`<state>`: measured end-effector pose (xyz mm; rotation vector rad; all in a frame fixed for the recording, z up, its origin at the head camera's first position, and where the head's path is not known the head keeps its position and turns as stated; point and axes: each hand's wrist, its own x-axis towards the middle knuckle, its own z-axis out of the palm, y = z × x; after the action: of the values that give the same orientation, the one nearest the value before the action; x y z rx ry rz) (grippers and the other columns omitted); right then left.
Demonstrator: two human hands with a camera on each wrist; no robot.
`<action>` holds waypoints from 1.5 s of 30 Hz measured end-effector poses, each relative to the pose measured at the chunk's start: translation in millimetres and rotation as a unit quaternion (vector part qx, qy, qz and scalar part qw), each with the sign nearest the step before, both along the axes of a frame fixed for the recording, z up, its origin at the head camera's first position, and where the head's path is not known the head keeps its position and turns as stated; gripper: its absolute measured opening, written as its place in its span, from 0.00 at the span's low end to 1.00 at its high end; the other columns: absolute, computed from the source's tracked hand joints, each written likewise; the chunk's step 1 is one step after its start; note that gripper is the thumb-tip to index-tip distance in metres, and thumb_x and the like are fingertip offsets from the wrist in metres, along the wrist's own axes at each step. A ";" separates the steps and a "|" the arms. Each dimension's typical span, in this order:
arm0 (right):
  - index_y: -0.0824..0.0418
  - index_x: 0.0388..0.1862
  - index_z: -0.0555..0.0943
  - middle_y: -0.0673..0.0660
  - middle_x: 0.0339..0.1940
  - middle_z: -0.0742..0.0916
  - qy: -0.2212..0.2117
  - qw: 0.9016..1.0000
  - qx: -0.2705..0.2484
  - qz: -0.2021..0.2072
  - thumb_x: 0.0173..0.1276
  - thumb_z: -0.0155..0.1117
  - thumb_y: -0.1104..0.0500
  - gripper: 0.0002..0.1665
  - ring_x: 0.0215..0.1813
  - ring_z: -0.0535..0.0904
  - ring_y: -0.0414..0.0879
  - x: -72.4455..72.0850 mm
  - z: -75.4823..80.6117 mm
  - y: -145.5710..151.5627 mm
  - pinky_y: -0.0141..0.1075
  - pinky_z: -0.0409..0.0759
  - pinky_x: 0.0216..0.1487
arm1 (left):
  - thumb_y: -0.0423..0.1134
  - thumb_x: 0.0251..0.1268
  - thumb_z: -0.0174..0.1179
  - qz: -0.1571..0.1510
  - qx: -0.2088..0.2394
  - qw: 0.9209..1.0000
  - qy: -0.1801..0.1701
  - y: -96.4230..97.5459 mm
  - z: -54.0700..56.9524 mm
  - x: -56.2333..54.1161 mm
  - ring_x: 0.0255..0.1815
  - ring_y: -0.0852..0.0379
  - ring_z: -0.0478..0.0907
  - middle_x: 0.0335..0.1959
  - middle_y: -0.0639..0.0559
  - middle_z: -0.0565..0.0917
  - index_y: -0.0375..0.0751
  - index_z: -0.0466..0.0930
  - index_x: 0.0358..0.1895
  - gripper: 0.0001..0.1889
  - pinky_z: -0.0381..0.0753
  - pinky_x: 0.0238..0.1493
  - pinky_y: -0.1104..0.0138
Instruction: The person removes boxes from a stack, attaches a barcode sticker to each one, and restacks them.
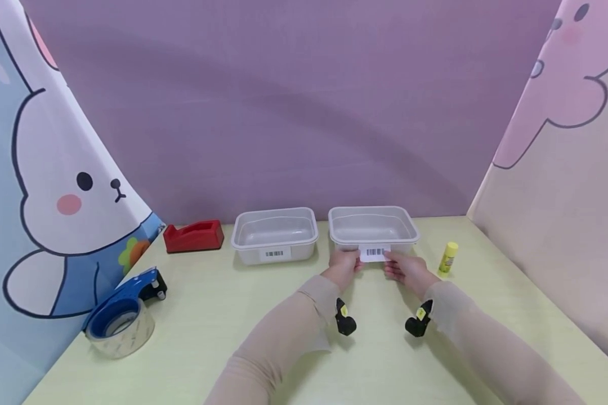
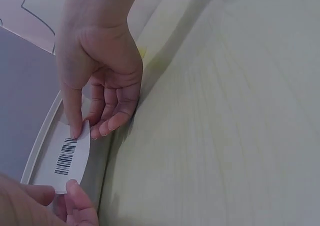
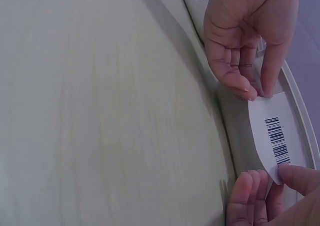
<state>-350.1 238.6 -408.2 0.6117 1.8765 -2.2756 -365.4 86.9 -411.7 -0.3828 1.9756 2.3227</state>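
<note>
A white barcode label [image 1: 374,253] lies against the front wall of the right plastic container [image 1: 407,246]. My left hand [image 1: 344,268] pinches the label's left end between thumb and fingers. At the opposite end, my right hand [image 1: 409,271] pinches it the same way. In the left wrist view the label [image 2: 75,158] bows slightly, its lower edge standing off the container wall. The right wrist view shows the barcode label [image 3: 267,131] with its printed side facing outward.
Left of it stands a second container [image 1: 248,257] bearing a barcode label [image 1: 275,254]. A red tape dispenser [image 1: 195,236] sits farther left, with a blue tape gun [image 1: 121,315] nearer the front. A yellow glue stick [image 1: 448,259] stands right of my right hand.
</note>
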 end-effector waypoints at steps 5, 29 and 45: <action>0.63 0.39 0.75 0.52 0.22 0.85 0.001 1.000 0.001 -0.005 0.68 0.63 0.62 0.07 0.25 0.83 0.40 -2.1 -0.2 0.2 0.31 0.86 0.36 | 0.24 0.58 0.57 0.013 -0.044 0.999 -0.010 -0.2 -0.7 -0.2 0.21 0.60 0.74 0.30 0.42 0.84 0.29 0.80 0.45 0.11 0.80 0.26 0.73; 0.63 0.38 0.75 0.52 0.21 0.85 -0.013 1.000 0.009 -0.022 0.66 0.65 0.60 0.10 0.23 0.84 0.40 -7.8 -4.6 -0.7 0.32 0.86 0.34 | 0.21 0.65 0.45 -0.053 0.068 0.996 0.017 6.8 -1.4 -9.5 0.50 0.46 0.84 0.48 0.34 0.84 0.25 0.80 0.50 0.16 0.81 0.56 0.61; 0.63 0.40 0.75 0.51 0.20 0.84 -0.020 0.999 0.013 -0.027 0.67 0.65 0.60 0.10 0.23 0.83 0.40 -7.0 -3.3 -0.5 0.32 0.86 0.34 | 0.25 0.68 0.47 -0.055 0.046 0.997 0.006 3.3 -14.4 -16.2 0.52 0.44 0.83 0.48 0.32 0.84 0.24 0.79 0.50 0.14 0.82 0.55 0.62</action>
<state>-357.2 238.1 -411.5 0.7142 1.8971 -2.2572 -381.6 90.2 -426.1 -0.2492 1.8373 2.3407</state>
